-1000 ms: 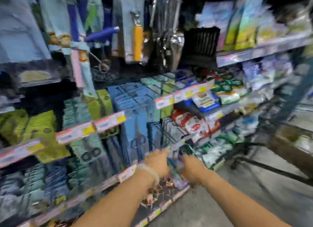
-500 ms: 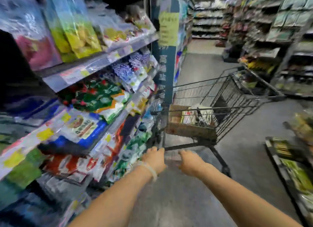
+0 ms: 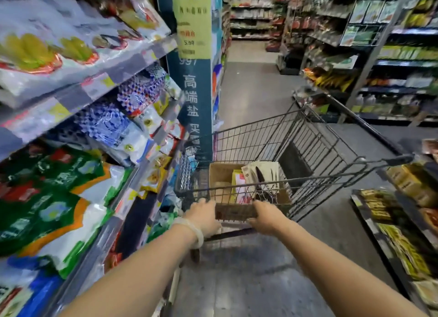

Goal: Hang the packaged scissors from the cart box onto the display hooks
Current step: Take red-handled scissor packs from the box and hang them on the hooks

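Forearms, both yours and bare, reach forward and slightly inward from the bottom of the view, with a pale smooth bangle round the left wrist. Your left hand rests knuckles up on the near rim of the cart, fingers curled over the top wire. Your right hand sits just beside it on the same rim, fingers also bent down over the edge, so both hands grip the cart. Between them runs a worn brown plate fixed to the rim.

The cart is a dark wire basket, a grid of thin rods, its long handle bar stretching off to the right. Inside, against the near left corner, stands a brown cardboard box, matte and square-edged, open at the top. Upright in it lean flat packs on pale card; the front pack of scissors shows dark blades, long axis running up and down, tips pointing up and slightly left, handle loops low near the rim.

To your left, shelves hold glossy, crinkled plastic bags in green, white and blue. A tall blue sign panel stands past them, and the grey floor runs on to distant shelving.
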Demonstrator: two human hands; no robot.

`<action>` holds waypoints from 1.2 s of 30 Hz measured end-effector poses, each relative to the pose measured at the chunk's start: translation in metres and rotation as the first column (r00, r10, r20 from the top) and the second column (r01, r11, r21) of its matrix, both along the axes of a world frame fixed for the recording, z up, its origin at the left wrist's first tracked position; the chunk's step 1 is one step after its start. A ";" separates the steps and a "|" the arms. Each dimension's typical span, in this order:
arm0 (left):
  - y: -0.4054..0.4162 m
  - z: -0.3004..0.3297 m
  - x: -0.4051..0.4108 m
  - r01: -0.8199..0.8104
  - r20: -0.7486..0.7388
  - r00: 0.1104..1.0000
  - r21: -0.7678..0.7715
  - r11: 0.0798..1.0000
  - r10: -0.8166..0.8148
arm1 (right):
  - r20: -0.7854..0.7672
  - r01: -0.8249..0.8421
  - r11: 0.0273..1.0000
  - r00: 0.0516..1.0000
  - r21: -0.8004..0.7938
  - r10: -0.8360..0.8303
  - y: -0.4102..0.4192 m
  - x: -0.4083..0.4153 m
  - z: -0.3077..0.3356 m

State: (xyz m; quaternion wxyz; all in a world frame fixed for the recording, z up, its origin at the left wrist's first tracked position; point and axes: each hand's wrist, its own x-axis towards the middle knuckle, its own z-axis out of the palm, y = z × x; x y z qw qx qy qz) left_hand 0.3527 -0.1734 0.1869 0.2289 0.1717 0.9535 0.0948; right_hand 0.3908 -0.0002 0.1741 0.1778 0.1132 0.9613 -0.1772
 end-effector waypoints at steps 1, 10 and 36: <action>0.007 -0.004 -0.017 -0.004 0.000 1.000 0.003 1.000 0.004 | -0.006 0.006 1.000 1.000 0.001 -0.006 0.009 -0.016 -0.004; 0.080 -0.065 -0.194 -0.134 0.036 0.990 0.009 0.991 0.133 | 0.001 0.010 0.992 1.000 -0.126 -0.010 0.092 -0.224 -0.061; 0.242 -0.304 -0.345 -0.562 0.559 0.685 -0.005 0.827 0.468 | 0.437 0.314 0.862 0.891 -0.399 -0.122 0.177 -0.339 -0.243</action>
